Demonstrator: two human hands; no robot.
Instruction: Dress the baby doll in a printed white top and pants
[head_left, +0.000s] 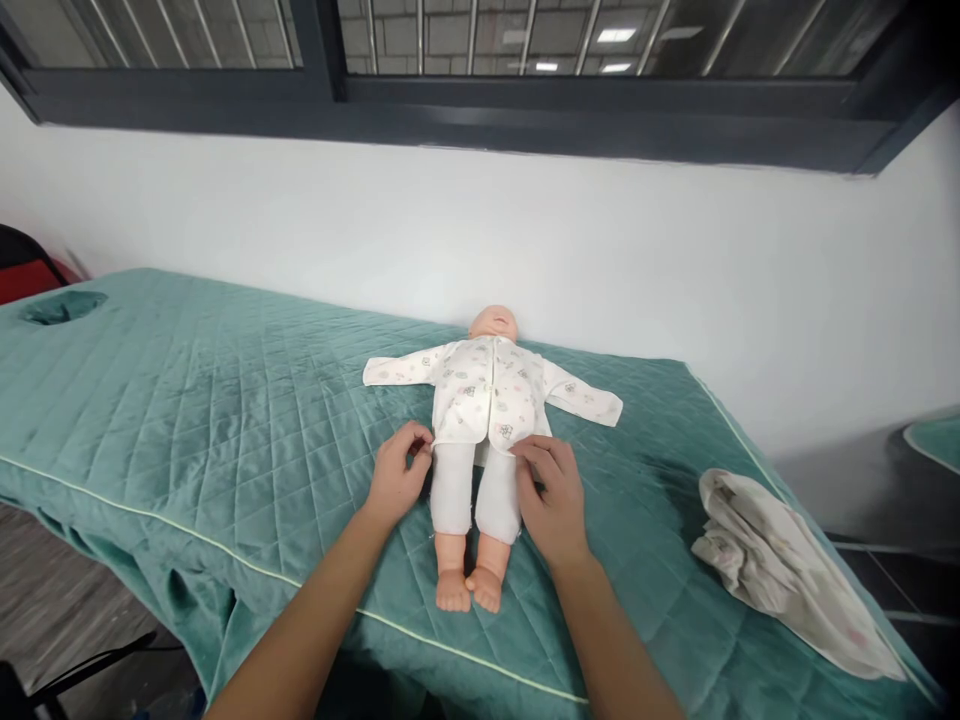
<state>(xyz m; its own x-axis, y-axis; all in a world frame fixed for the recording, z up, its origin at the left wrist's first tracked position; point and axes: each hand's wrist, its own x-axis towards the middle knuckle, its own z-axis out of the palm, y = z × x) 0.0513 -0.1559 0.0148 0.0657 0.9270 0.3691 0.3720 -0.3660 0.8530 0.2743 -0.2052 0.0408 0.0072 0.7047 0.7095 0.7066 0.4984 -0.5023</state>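
Observation:
A baby doll [484, 400] lies on its back on a green quilted bed cover [225, 400], head toward the wall. It wears a white printed shirt and white trousers, with bare feet toward me. My left hand [397, 475] pinches the trousers' waist at the doll's left side in view. Beside the other hip, my right hand [551, 495] has its fingers curled on the shirt hem and waistband.
A crumpled white cloth [780, 565] lies on the cover at the right. A face hole [60, 307] is at the bed's far left end. A white wall and a dark window frame [480, 100] stand behind the bed.

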